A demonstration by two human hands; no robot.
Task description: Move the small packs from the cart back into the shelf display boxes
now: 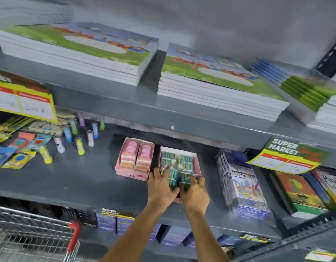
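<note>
Glossy film-wrapped packs (172, 175) under the hands; pink card box (198, 165) around them; matt grey metal shelf (84, 178) beneath.

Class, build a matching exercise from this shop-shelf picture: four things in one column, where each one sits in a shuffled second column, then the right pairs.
Things
1. hands
2. pink eraser box
3. cart
4. picture-cover books

Places
A. bottom left, below the shelves
B. stacked on the upper shelf
C. on the small blue-and-yellow packs in the right display box
D. middle shelf, just left of the box being filled

Pairs: 1-C, 2-D, 3-A, 4-B
</note>
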